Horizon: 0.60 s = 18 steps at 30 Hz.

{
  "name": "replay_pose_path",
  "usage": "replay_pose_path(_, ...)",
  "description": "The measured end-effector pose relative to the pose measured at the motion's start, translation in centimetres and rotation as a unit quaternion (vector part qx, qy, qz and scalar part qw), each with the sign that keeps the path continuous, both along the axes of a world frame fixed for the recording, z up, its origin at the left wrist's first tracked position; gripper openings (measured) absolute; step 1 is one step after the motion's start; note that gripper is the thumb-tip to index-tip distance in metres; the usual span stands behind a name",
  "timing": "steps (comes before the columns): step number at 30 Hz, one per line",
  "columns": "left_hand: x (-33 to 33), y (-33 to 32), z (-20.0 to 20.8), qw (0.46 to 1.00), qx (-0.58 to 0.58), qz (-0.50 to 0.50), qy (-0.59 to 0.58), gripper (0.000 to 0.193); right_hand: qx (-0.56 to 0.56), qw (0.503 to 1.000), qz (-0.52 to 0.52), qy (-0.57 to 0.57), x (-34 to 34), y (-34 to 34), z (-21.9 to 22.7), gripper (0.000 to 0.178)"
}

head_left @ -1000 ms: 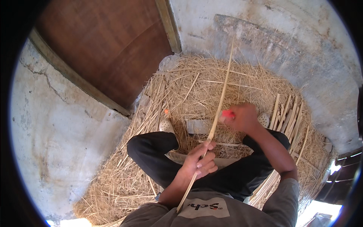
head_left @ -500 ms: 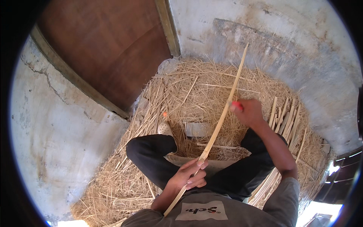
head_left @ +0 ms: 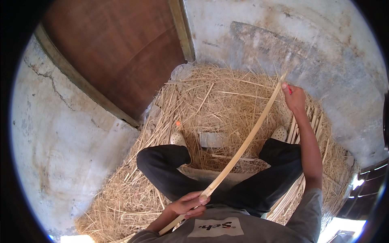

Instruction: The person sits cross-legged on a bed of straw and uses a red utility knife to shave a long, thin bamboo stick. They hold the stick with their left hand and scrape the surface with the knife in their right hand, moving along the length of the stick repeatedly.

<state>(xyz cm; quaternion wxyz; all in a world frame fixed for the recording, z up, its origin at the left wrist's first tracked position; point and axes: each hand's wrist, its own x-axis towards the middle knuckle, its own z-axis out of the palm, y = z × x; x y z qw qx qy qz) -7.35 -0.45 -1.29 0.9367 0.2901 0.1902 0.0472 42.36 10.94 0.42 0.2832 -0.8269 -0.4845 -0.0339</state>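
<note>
Strip, long and pale, slants between the two hands, passing right of the grey block; hands well apart. Left hand, nearer the wearer than the block, has its fingers wrapped round the strip's lower part, tail running on along the left forearm. Right hand, beyond the block and to its right, is curled around a small red object at the strip's far end; can't tell whether thumb or red piece touches the strip. Strip is flat, smooth-looking, yellowish, gently bowed, though the lens bends edges too; far tip thin and blurry. Block is flat-faced, rectangular, lying among dry straw, a loose tangle of thin fibres all round it. Stiff straight slats lie side by side well right of the block. Cream shoe with round holes left of the block, matching shoe right. Small orange bit left of the block, slightly beyond. Brown door panel past the block to the left; stained, scuffed wall behind it.
</note>
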Motion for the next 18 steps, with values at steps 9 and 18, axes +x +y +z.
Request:
replay_pose_path(9,-0.2,0.6,1.0,0.998,0.012,0.020,0.051,0.026,-0.041,0.993,-0.037,-0.100,1.8,1.5,-2.1,0.078)
replay_pose_path(18,-3.9,0.4,0.4,0.972,0.174,0.066,0.144,0.021,-0.046,0.976,-0.203,0.058,12.3,-1.8,-9.2,0.085)
